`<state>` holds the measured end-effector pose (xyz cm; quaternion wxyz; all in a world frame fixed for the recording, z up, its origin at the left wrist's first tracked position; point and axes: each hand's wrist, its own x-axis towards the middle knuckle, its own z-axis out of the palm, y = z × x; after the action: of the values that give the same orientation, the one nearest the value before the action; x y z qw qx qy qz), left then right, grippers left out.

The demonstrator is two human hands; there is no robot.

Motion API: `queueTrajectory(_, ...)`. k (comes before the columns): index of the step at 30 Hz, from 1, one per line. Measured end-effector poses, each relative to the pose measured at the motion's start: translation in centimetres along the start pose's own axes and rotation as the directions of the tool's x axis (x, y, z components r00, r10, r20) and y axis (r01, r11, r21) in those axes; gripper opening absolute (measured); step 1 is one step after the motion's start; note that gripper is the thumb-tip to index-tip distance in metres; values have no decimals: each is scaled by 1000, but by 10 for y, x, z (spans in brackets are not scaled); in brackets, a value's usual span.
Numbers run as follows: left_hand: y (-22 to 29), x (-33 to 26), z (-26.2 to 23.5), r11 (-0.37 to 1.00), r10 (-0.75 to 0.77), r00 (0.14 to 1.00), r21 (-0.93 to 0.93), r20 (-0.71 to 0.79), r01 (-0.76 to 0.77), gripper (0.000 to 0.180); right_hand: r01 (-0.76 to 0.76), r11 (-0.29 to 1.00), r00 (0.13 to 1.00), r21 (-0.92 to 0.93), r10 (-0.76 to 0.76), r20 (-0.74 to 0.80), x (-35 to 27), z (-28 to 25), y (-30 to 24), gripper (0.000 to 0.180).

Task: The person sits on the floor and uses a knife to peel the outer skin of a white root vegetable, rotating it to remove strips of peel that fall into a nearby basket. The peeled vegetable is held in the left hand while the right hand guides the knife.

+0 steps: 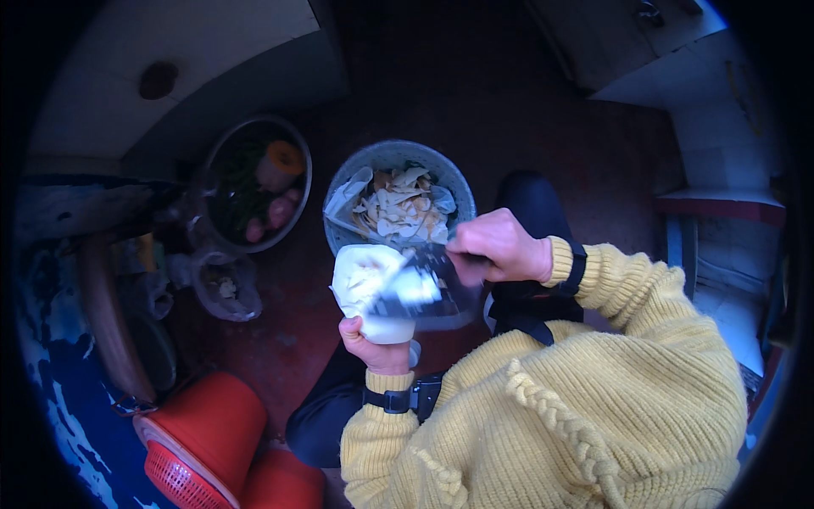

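My left hand [377,349] is closed around the lower side of a large, pale, peeled vegetable [354,276], whose kind I cannot tell. My right hand [504,246] grips the handle of a broad dark cleaver [454,301]. The blade is blurred by motion and lies across the right side of the vegetable, hiding part of it. Just beyond both hands stands a grey bucket [468,188], with thin pale and brownish peelings [403,212] and some clear plastic inside.
Left of the bucket, a round basin [307,182] holds greens, pinkish pieces and a cut orange-fleshed vegetable [282,161]. A clear plastic bag [227,284] sits nearer. A red bucket [212,428] and a red basket [174,479] are at lower left. Cabinets flank both sides.
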<state>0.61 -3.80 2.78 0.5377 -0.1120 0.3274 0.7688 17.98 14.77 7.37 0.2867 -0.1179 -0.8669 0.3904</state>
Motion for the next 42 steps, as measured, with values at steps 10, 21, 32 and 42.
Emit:
queueTrajectory(10, 8, -11, 16, 958, -284, 959, 39, 22, 283, 87, 258, 905, 959, -338, -198, 201, 5, -10, -20, 17)
queueTrajectory(21, 6, -7, 14, 983, -185, 974, 35, 129, 182, 83, 177, 935, 963, -308, -100, 251, -2, -15, -22, 22)
queueTrajectory(32, 10, -5, 1, 967, -211, 975, -132, 68, 218, 83, 152, 966, 985, -211, -131, 111, -4, -2, -22, 24)
queueTrajectory(42, 7, -3, 3, 970, -234, 962, -35, 138, 241, 84, 208, 950, 976, -232, -186, 112, -8, -5, -19, 29)
